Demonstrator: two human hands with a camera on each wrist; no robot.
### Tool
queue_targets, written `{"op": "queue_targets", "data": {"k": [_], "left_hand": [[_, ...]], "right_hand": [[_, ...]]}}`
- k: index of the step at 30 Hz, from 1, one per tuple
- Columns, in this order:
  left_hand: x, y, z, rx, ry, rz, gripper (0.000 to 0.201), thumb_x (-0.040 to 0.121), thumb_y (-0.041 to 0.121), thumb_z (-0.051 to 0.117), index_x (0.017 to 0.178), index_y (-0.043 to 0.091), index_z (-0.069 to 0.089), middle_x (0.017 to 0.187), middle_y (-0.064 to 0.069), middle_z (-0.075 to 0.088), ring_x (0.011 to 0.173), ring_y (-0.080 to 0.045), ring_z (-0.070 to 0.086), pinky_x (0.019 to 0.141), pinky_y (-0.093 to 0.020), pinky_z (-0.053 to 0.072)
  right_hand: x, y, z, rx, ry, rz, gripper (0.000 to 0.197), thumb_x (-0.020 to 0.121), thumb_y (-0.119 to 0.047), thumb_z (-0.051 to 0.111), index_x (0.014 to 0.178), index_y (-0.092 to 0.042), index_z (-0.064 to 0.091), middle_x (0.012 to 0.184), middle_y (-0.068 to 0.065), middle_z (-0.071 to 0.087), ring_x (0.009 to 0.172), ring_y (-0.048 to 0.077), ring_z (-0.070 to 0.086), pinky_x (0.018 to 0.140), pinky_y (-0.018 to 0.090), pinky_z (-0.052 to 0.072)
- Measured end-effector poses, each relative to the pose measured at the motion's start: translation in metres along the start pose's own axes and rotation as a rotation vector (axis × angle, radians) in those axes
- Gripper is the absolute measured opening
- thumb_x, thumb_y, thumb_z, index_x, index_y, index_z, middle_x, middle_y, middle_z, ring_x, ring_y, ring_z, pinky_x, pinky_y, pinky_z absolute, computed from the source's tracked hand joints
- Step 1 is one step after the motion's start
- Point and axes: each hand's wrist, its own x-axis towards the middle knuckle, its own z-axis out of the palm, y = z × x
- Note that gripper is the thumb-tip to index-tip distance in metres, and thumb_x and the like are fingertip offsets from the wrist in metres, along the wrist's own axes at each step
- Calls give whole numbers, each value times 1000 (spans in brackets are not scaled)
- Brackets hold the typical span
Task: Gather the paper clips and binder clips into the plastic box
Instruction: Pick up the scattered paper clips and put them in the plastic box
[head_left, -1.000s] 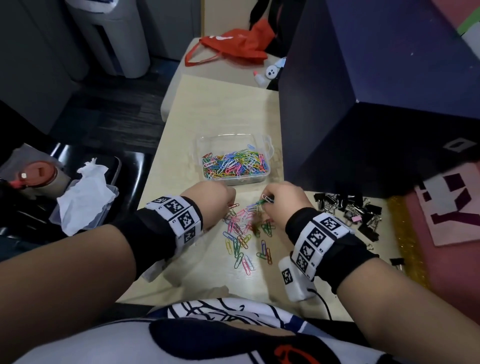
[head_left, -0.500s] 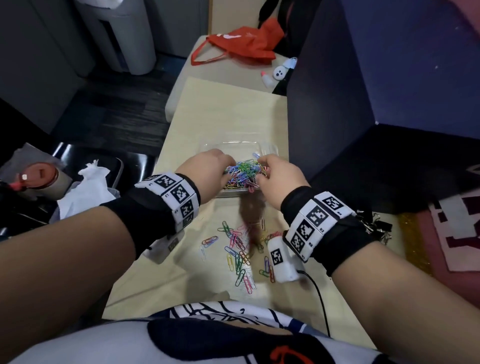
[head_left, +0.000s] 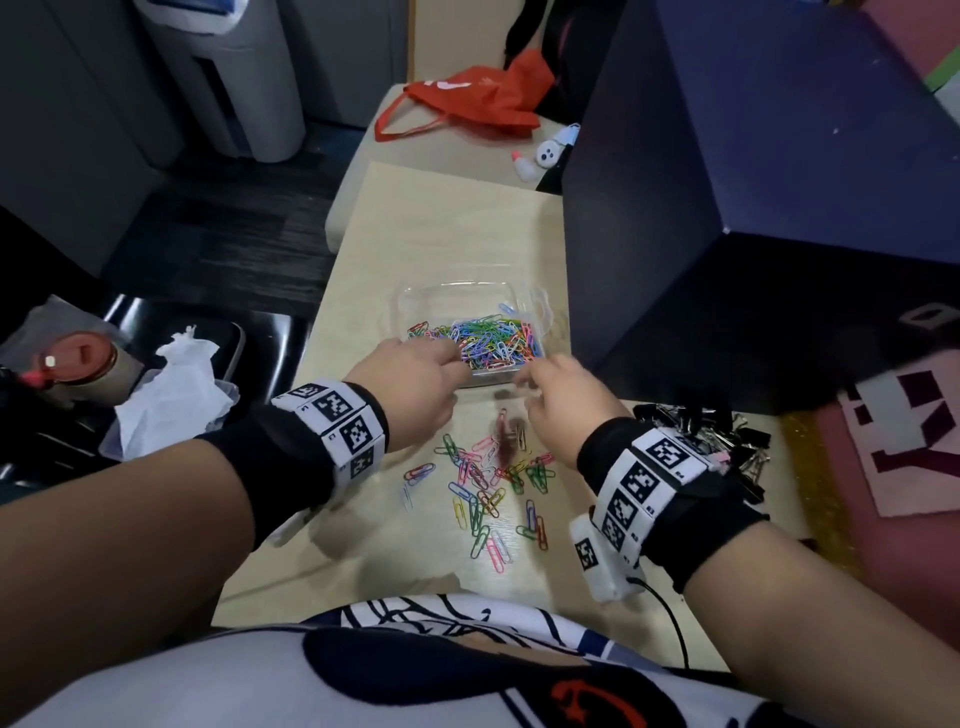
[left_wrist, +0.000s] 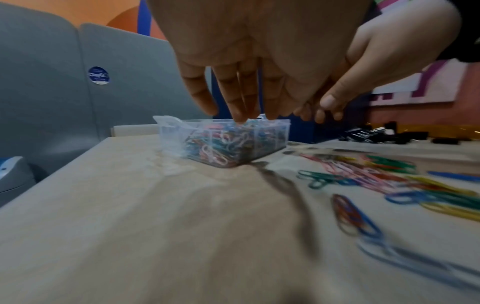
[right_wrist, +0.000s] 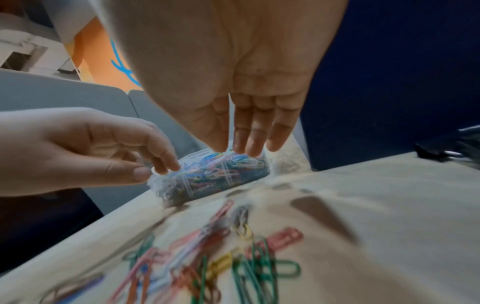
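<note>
Both my hands, left (head_left: 410, 387) and right (head_left: 563, 397), hang empty, fingers apart, by the box (head_left: 470, 332) mid-frame; next, scoop the loose clips (head_left: 488, 483) below.

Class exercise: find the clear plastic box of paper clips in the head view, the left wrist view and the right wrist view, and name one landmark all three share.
Head view: the plastic box sits upper centre on the table, just beyond both hands.
Left wrist view: the box sits centre, under the left hand.
Right wrist view: the box sits centre, below the right hand.
Shared landmark: the loose paper clips on the table, nearer than the box.
</note>
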Motion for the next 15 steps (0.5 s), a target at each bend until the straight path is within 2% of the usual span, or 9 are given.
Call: {"op": "queue_targets", "data": {"k": [2, 3, 6, 9, 10, 11, 13, 15], "left_hand": [[-8, 3, 4, 46, 7, 80, 15, 73, 18, 67, 87, 14, 70, 88, -6, 65, 78, -32, 61, 63, -38, 54], [-11, 3, 7, 68, 18, 96, 14, 68, 17, 68, 82, 15, 69, 85, -5, 64, 76, -31, 61, 60, -38, 53], [-19, 6, 10, 136, 32, 88, 18, 67, 21, 72, 84, 20, 67, 96, -3, 63, 87, -28, 60, 67, -38, 49], [-22, 8, 9, 105, 27, 124, 18, 69, 22, 70, 87, 20, 68, 94, -3, 62, 83, -28, 60, 65, -38, 48], [-23, 11, 8, 63, -26, 145, 22, 72, 23, 66, 93, 20, 68, 96, -4, 62, 84, -29, 60, 65, -38, 49], [-24, 13, 8, 22, -107, 138, 30, 76, 26, 62, 105, 20, 66, 104, -4, 59, 92, -29, 60, 70, -38, 51], [-26, 15, 7, -1, -353, 47, 52, 82, 32, 59, 132, 25, 48, 125, -2, 46, 115, -24, 49, 90, -37, 48], [-26, 16, 6, 21, -488, 3, 68, 80, 31, 64, 141, 25, 35, 132, -3, 38, 122, -23, 43, 99, -33, 43]], "right_hand": [[-7, 7, 8, -29, -94, 79, 37, 92, -9, 42, 127, -18, 51, 132, 7, 45, 119, 26, 50, 102, 35, 41], [-11, 10, 12, -58, -149, 135, 39, 92, -9, 42, 129, -18, 48, 134, 9, 42, 120, 28, 49, 103, 37, 41], [-23, 17, 22, -132, -226, 213, 46, 88, -4, 44, 133, -16, 43, 132, 9, 37, 122, 31, 45, 102, 40, 41], [-30, 16, 28, -114, -250, 158, 48, 87, -2, 44, 132, -17, 44, 128, 7, 39, 120, 28, 46, 102, 38, 41], [-31, 15, 29, -114, -259, 144, 45, 87, -7, 47, 131, -19, 46, 127, 6, 41, 118, 27, 49, 102, 38, 42], [-32, 14, 28, -121, -272, 147, 43, 88, -13, 50, 130, -19, 47, 126, 6, 42, 117, 27, 51, 101, 38, 43], [-35, 12, 26, -181, -323, 182, 48, 85, -24, 59, 130, -18, 44, 126, 7, 41, 114, 27, 53, 99, 39, 46], [-42, 10, 26, -283, -389, 211, 60, 79, -28, 68, 128, -15, 37, 124, 8, 39, 110, 28, 55, 94, 40, 49]]}}
